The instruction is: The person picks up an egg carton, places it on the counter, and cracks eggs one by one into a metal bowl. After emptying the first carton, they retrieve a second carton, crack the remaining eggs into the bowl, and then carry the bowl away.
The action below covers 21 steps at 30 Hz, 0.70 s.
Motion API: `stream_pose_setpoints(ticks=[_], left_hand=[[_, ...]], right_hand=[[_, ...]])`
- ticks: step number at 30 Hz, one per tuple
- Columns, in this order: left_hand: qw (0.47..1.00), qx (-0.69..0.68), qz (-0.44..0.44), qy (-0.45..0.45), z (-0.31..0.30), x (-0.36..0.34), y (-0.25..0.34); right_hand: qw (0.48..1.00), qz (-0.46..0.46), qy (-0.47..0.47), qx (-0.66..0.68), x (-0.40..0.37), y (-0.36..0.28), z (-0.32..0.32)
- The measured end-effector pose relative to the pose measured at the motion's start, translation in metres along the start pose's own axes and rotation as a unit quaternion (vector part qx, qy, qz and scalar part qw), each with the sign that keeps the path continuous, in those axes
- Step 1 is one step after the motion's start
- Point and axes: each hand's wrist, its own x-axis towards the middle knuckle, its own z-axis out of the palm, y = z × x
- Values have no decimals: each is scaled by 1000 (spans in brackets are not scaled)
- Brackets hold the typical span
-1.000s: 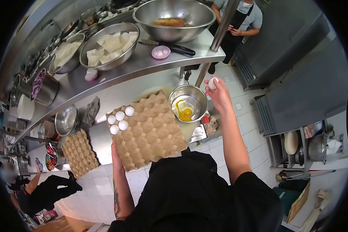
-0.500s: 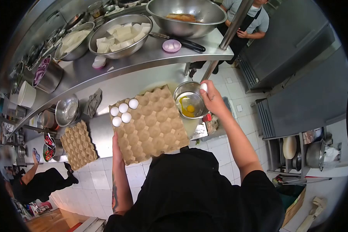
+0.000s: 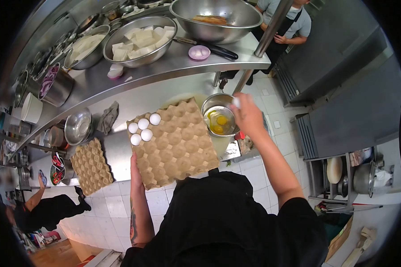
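Observation:
My left hand [image 3: 135, 168] grips the near edge of a cardboard egg tray [image 3: 178, 147] and holds it up over the steel counter. Several white eggs [image 3: 142, 129] sit in the tray's far left corner; the other cups are empty. My right hand [image 3: 248, 118] is at the right rim of a small steel bowl [image 3: 208, 107] and holds a white egg [image 3: 236, 102] there; the hand is blurred. Two yolks [image 3: 218, 123] lie in the bowl.
A second, empty egg tray [image 3: 91, 167] lies to the left, near a steel bowl [image 3: 78, 127] and a grey cloth [image 3: 107, 118]. The upper shelf [image 3: 165, 66] carries bowls of white blocks [image 3: 140, 38], a large bowl [image 3: 216, 15] and a knife [image 3: 209, 48]. One person [image 3: 285, 26] stands beyond it, another [image 3: 44, 209] crouches lower left.
My right hand came down with the egg from above the bowl to its rim. The bowl held one yolk before and now holds two. The tray stayed in my left hand.

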Motion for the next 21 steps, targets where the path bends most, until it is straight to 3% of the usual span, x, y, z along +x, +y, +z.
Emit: stream_pose_setpoints(ticks=[2, 4, 5, 6, 7, 8, 10, 13, 14, 16, 17, 19, 21], left_hand=[[1000, 11, 6, 19, 10, -5, 5], [1000, -4, -23, 11, 15, -11, 10], [1000, -6, -16, 21, 11, -9, 7], [1000, 3, -15, 18, 3, -3, 0], [1000, 13, -15, 15, -3, -1, -1], [1000, 12, -5, 22, -1, -3, 4], [998, 50, -3, 45, 7, -7, 7], [1000, 20, -15, -1, 3, -2, 4], [999, -3, -23, -24, 2, -3, 5], [999, -7, -22, -23, -12, 7, -9], [1000, -16, -22, -17, -18, 12, -12], [1000, -16, -12, -13, -17, 12, -12], [1000, -20, -6, -8, -13, 9, -10]], right_hand=[[967, 31, 188, 168, -10, 23, 0], [936, 181, 174, 247, -23, 45, 0], [936, 173, 169, 255, -33, 63, 6], [977, 97, 188, 31, -41, 83, 17], [960, 17, 203, -193, -41, 89, 27], [961, 9, 207, -185, -31, 69, 23], [981, 9, 186, 55, -17, 3, 5], [934, -147, 50, 321, 4, -92, 40], [942, -215, 50, 251, 14, -123, 46], [941, -254, 42, 220, 30, -164, 84], [939, -258, 45, 221, 38, -176, 97], [964, -234, -95, 85, 48, -192, 113], [957, -251, -100, 107, 56, -192, 111]])
